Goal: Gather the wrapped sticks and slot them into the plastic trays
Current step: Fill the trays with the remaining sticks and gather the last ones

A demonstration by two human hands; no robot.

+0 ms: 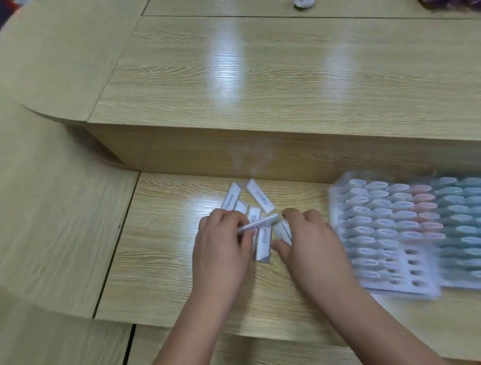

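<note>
just left of the plastic trays [421, 285], our left hand [221, 235] pinches one wrapped stick [260, 223] above the loose sticks [261, 199]; our right hand [312, 234] touches another, and we cannot tell whether it grips.

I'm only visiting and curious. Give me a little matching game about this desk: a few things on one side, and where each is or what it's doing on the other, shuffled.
Things:
1. left hand
2. plastic trays
3. crumpled white wad
4. loose wrapped sticks

Places or states:
A. far edge of the upper tabletop
B. pinches a single held stick
C. lower desk, scattered around the hands
D. lower desk, off to the right

Pairs: 1-B, 2-D, 3-A, 4-C
</note>
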